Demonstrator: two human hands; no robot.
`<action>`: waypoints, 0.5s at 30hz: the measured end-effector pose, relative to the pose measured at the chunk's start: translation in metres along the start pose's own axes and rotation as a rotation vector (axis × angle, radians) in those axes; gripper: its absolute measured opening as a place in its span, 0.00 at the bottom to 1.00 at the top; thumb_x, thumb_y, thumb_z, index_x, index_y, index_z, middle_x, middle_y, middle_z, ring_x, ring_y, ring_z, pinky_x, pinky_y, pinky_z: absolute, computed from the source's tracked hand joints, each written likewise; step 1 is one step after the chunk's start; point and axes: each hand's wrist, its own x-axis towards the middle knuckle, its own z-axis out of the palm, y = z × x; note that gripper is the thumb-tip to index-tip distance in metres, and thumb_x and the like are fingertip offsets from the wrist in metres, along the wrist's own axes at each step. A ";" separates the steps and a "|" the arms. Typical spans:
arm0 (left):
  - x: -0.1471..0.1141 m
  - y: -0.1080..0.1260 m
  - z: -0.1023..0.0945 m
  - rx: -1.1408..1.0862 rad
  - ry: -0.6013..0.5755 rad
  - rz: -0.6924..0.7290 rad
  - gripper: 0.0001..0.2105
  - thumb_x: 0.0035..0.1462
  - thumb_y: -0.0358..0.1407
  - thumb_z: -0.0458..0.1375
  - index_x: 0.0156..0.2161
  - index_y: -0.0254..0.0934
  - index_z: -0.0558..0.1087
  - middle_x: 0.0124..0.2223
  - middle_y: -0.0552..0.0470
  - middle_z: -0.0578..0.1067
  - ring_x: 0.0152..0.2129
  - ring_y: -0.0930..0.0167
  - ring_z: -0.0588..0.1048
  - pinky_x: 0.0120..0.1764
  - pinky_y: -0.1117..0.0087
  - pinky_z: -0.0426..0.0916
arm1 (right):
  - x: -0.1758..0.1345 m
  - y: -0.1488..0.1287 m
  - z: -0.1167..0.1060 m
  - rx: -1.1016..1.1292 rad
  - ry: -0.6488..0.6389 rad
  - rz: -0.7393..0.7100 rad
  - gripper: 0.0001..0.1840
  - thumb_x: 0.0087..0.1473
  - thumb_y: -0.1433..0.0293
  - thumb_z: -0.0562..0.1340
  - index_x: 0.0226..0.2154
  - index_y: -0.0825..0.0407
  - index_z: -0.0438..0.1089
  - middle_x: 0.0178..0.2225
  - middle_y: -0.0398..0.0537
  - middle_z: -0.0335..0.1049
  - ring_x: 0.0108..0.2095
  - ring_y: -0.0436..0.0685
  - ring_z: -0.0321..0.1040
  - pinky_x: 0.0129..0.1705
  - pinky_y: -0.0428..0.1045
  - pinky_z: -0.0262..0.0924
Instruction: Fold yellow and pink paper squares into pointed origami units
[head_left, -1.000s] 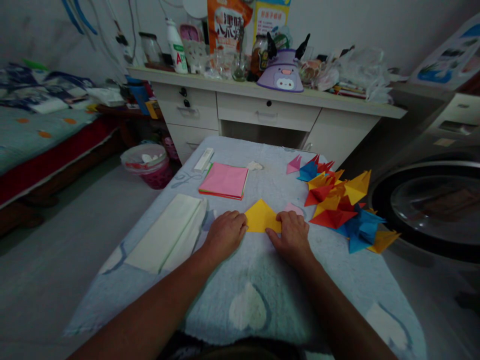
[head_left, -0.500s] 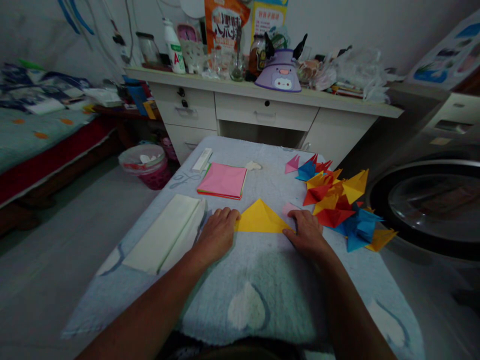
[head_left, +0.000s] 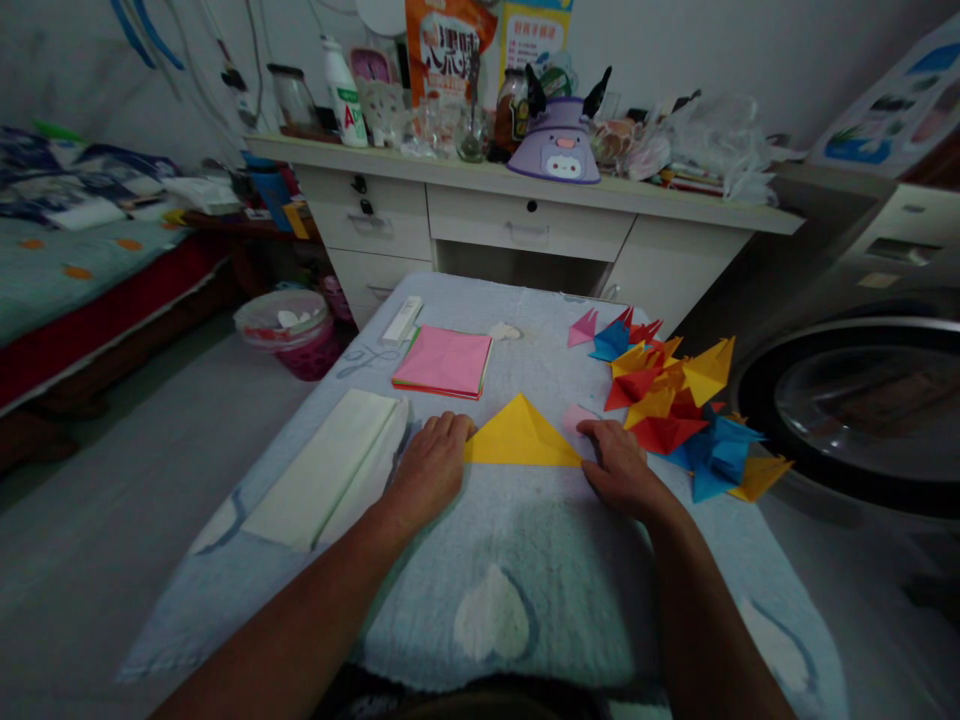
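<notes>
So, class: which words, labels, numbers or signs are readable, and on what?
"A": white bottle; smaller print unreadable.
Orange bag: large Chinese characters, too blurred.
Yellow-edged sign: red Chinese characters, too blurred.
Brown jar, pink clock, slim white box, white container: too small or blurred.

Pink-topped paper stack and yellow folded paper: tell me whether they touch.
Apart. The head view plainly shows bluish cloth between the pink-topped paper stack and the yellow folded paper.
</notes>
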 end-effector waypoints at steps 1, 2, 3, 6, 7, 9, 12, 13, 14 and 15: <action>0.001 0.000 0.000 -0.017 0.003 -0.006 0.14 0.56 0.22 0.45 0.43 0.36 0.67 0.41 0.46 0.71 0.40 0.64 0.69 0.44 0.62 0.65 | 0.001 0.001 0.001 0.001 0.008 -0.002 0.27 0.47 0.74 0.58 0.52 0.53 0.64 0.52 0.57 0.63 0.50 0.65 0.59 0.51 0.59 0.52; 0.001 -0.001 0.000 -0.039 0.008 -0.013 0.15 0.54 0.21 0.45 0.43 0.36 0.67 0.41 0.46 0.71 0.40 0.64 0.69 0.45 0.62 0.65 | 0.001 0.002 0.001 0.007 0.015 -0.001 0.27 0.46 0.75 0.57 0.52 0.54 0.64 0.51 0.57 0.63 0.49 0.64 0.59 0.51 0.58 0.53; 0.002 -0.001 -0.001 -0.067 0.013 -0.021 0.16 0.53 0.20 0.46 0.44 0.36 0.66 0.42 0.46 0.72 0.41 0.64 0.69 0.46 0.62 0.64 | 0.002 0.003 0.002 0.017 0.022 0.004 0.27 0.45 0.75 0.57 0.51 0.54 0.64 0.51 0.57 0.64 0.49 0.64 0.60 0.51 0.58 0.53; 0.003 0.000 -0.006 -0.158 0.012 -0.033 0.18 0.49 0.22 0.49 0.46 0.37 0.65 0.44 0.47 0.71 0.43 0.64 0.70 0.48 0.61 0.64 | 0.003 0.005 0.002 0.089 0.055 -0.001 0.26 0.44 0.75 0.55 0.49 0.55 0.65 0.48 0.57 0.65 0.48 0.63 0.60 0.50 0.57 0.55; 0.003 0.000 -0.007 -0.181 0.008 -0.030 0.18 0.48 0.23 0.50 0.46 0.37 0.65 0.44 0.47 0.71 0.43 0.64 0.70 0.49 0.61 0.64 | 0.003 0.004 0.003 0.123 0.072 -0.021 0.25 0.44 0.74 0.55 0.48 0.55 0.65 0.47 0.56 0.65 0.48 0.63 0.60 0.50 0.57 0.55; 0.003 0.002 -0.010 -0.206 -0.004 -0.021 0.17 0.48 0.26 0.52 0.45 0.37 0.66 0.44 0.48 0.71 0.44 0.63 0.69 0.49 0.60 0.64 | 0.001 0.000 0.002 0.203 0.104 -0.090 0.24 0.44 0.73 0.54 0.47 0.53 0.64 0.46 0.54 0.65 0.47 0.63 0.60 0.50 0.57 0.55; 0.003 0.003 -0.011 -0.211 -0.009 0.000 0.16 0.47 0.30 0.56 0.44 0.37 0.67 0.45 0.47 0.70 0.45 0.62 0.68 0.50 0.59 0.63 | -0.002 -0.010 0.001 0.316 0.121 -0.197 0.22 0.44 0.71 0.54 0.45 0.50 0.64 0.46 0.51 0.64 0.48 0.63 0.59 0.51 0.58 0.54; 0.003 0.003 -0.010 -0.209 -0.009 0.011 0.15 0.46 0.30 0.57 0.43 0.37 0.68 0.45 0.48 0.70 0.44 0.62 0.68 0.50 0.59 0.63 | -0.002 -0.013 0.000 0.347 0.116 -0.226 0.22 0.44 0.71 0.55 0.45 0.50 0.64 0.45 0.51 0.64 0.48 0.63 0.59 0.51 0.58 0.54; 0.003 0.003 -0.010 -0.209 -0.007 0.023 0.15 0.45 0.30 0.57 0.42 0.38 0.68 0.44 0.48 0.70 0.44 0.62 0.68 0.49 0.59 0.63 | -0.003 -0.016 0.000 0.373 0.109 -0.252 0.21 0.43 0.71 0.55 0.44 0.49 0.65 0.45 0.51 0.64 0.48 0.63 0.59 0.51 0.58 0.54; 0.003 0.002 -0.009 -0.213 -0.007 0.033 0.14 0.45 0.30 0.58 0.40 0.38 0.69 0.44 0.48 0.70 0.44 0.62 0.68 0.49 0.60 0.63 | -0.003 -0.019 -0.001 0.392 0.105 -0.269 0.21 0.42 0.71 0.55 0.43 0.49 0.65 0.44 0.50 0.63 0.48 0.63 0.58 0.52 0.58 0.53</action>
